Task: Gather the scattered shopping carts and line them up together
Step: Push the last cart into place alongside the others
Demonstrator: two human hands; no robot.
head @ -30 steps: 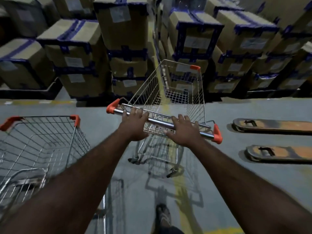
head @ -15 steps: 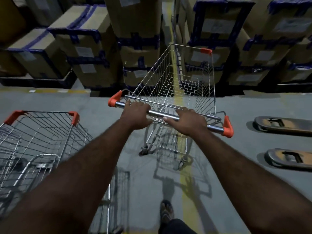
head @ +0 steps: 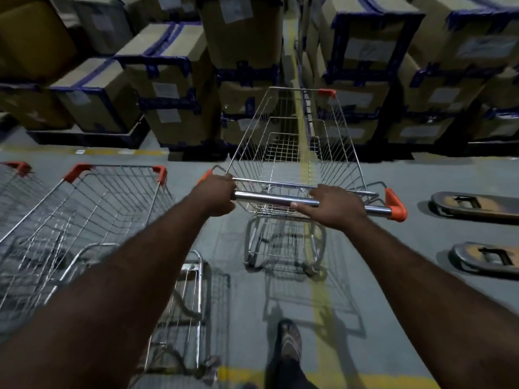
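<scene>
A wire shopping cart [head: 297,136] with orange corner caps stands straight ahead of me, its basket empty. My left hand [head: 217,195] grips the left end of its chrome handle bar [head: 275,200]; my right hand [head: 335,206] grips the bar further right, short of the orange end cap. A second cart [head: 92,209] stands close on the left, pointing the same way, partly hidden under my left forearm. The orange corner of a third cart [head: 16,167] shows at the far left edge.
Stacks of taped cardboard boxes [head: 174,88] on pallets wall off the far side, just beyond the cart's front. Two pallet-jack forks [head: 477,203] lie on the floor at the right. A yellow floor line [head: 320,290] runs under the cart. My shoe [head: 289,338] is below.
The held cart has rolled forward and straightened, its front now near the boxes. The left cart looms closer beside me, and a third cart's corner has come into view at far left.
</scene>
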